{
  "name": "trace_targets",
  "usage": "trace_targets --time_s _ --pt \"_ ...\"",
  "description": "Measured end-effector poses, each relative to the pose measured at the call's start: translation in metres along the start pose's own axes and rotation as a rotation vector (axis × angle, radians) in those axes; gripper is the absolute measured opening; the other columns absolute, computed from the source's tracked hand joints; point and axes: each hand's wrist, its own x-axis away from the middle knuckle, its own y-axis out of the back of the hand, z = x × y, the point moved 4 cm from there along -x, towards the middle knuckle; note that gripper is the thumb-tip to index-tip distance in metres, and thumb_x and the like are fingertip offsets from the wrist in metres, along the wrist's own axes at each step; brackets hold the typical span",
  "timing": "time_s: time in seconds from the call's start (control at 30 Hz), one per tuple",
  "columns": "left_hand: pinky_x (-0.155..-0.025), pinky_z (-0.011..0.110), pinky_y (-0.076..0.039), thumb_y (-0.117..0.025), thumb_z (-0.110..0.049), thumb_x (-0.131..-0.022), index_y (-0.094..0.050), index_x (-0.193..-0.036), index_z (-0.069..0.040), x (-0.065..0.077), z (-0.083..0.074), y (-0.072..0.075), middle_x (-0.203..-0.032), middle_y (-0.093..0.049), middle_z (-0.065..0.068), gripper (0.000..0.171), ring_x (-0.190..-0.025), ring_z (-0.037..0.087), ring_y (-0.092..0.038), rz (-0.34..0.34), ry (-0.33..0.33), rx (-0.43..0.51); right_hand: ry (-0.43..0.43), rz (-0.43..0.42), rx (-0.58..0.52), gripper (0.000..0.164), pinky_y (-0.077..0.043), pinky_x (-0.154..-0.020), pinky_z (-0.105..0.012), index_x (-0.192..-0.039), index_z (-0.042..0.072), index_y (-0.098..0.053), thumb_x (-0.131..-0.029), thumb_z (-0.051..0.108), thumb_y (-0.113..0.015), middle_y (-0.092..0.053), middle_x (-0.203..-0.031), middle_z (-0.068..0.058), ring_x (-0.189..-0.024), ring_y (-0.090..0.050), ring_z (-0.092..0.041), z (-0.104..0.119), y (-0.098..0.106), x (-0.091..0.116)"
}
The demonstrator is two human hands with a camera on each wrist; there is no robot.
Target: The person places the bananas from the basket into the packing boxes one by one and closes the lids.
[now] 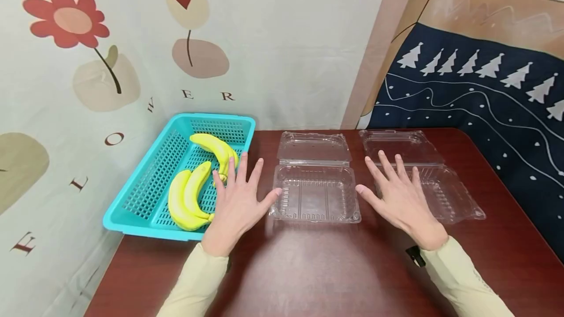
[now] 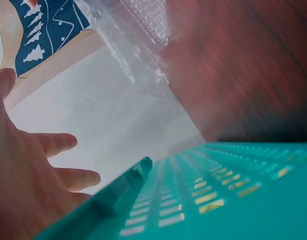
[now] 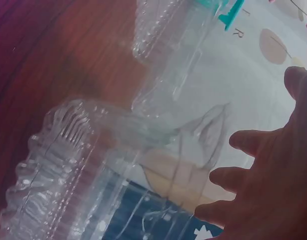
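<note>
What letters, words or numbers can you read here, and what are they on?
"F L O W E R": spread-out letters on the pale wall covering.
"R": the same letter again in the right wrist view; the mark beside it is too blurred to read.
I can read nothing on the bananas, blue basket or clear containers.

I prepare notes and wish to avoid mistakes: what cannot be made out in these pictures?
Head: left hand hides part of the turquoise rectangular plastic basket.
Head: right hand covers part of the right clear plastic hinged container.
Left wrist: curved yellow bananas show only as patches through basket holes.
Right wrist: top edge cuts off most of the basket.
</note>
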Motion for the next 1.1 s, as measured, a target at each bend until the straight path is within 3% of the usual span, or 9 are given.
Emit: trace_targets --time_s 0.43,0.83,1.1 --pt "-0.116 0.077 -0.004 -0.052 -0.071 -0.096 -0.037 -0.162 -0.013 0.008 0.030 0.023 -0.169 -0.021 0.022 0.088 -0.154 0.051 -0.010 -0.006 0.046 0.012 0.078 -0.029 0.003 0.081 -0.012 -0.114 -0.078 -0.164 0.021 -0.033 -0.100 0.068 -0.048 -0.021 -0.170 -0.015 -0.154 -0.014 -0.050 0.033 -0.008 0.001" --pt "-0.112 0.080 -0.009 -0.054 -0.066 -0.097 -0.040 -0.159 -0.010 0.019 0.080 0.050 -0.166 -0.024 0.024 0.084 -0.152 0.054 -0.014 -0.014 0.060 -0.039 0.253 -0.056 0.003 0.081 -0.014 -0.117 -0.074 -0.162 0.022 -0.038 -0.098 0.069 -0.051 -0.024 -0.170 -0.009 -0.156 -0.015 -0.042 0.091 -0.016 -0.002" --pt "-0.112 0.081 -0.009 -0.050 -0.070 -0.097 -0.039 -0.160 -0.010 0.023 0.104 0.060 -0.167 -0.023 0.025 0.087 -0.151 0.055 -0.014 0.070 0.025 -0.097 0.382 -0.081 0.023 0.082 -0.016 -0.118 -0.072 -0.162 0.024 -0.039 -0.099 0.076 -0.037 -0.028 -0.169 -0.007 -0.156 -0.018 -0.041 0.130 -0.023 -0.006"
